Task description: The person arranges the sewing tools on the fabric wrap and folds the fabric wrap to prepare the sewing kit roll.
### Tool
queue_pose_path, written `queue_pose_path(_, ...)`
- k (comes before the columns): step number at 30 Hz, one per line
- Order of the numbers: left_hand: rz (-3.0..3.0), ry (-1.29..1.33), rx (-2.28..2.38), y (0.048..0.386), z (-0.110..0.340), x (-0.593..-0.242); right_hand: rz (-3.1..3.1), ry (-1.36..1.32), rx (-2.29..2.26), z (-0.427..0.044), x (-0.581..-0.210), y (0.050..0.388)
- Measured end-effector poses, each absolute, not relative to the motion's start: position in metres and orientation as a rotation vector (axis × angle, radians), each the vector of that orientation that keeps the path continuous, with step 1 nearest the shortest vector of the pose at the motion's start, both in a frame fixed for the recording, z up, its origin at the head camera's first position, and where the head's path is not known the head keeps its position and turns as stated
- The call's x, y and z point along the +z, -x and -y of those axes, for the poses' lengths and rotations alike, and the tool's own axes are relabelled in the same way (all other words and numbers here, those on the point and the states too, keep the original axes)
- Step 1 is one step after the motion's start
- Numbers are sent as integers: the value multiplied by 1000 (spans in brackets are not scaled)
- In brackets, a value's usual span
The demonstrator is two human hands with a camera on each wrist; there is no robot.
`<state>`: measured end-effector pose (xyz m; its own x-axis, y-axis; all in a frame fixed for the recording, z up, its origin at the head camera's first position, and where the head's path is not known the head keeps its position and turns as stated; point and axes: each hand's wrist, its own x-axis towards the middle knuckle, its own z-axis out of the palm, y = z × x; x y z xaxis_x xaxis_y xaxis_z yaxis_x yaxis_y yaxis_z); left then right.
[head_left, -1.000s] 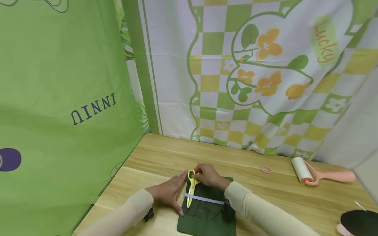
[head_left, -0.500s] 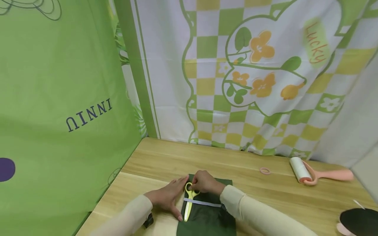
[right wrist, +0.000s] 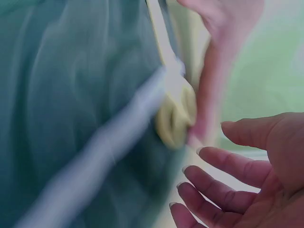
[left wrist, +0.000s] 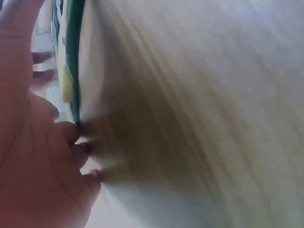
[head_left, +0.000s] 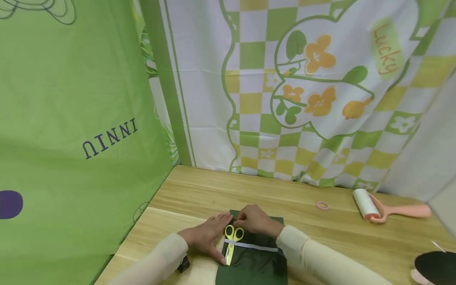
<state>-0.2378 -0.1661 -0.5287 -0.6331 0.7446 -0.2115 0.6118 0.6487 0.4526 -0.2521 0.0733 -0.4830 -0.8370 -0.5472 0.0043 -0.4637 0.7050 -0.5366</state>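
A dark green fabric piece (head_left: 253, 275) lies on the wooden table, crossed by a narrow white elastic band (head_left: 254, 247). Yellow scissors (head_left: 230, 253) sit along its left side, blades tucked under the band, handle rings (right wrist: 166, 135) beyond it. My left hand (head_left: 208, 237) rests along the fabric's left edge, fingers extended and thumb spread near the blade tip. In the left wrist view that hand (left wrist: 42, 166) touches the fabric's edge. Just above the rings is my right hand (head_left: 255, 219); the right wrist view shows its fingers (right wrist: 232, 164) parted, apart from the scissors.
At the right of the table (head_left: 192, 190) lies a lint roller (head_left: 365, 204) with a pink handle. A small pink ring (head_left: 322, 206) is left of it. A black round item (head_left: 436, 267) stands at the right front. Printed curtains (head_left: 253, 99) hang behind and at left.
The scissors have slid toward me, further under the band. My right hand has let go of their handle and moved slightly off. The left hand stays at the fabric's edge.
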Motion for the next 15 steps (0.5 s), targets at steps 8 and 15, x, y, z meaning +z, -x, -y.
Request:
queue_pose_path(8, -2482, -1150, 362, 237, 151, -520, -2941, 801, -654, -221, -401, 221)
queue_pose_path(15, -2462, -1224, 228, 240, 153, -519, -3030, 589, -328, -317, -407, 173)
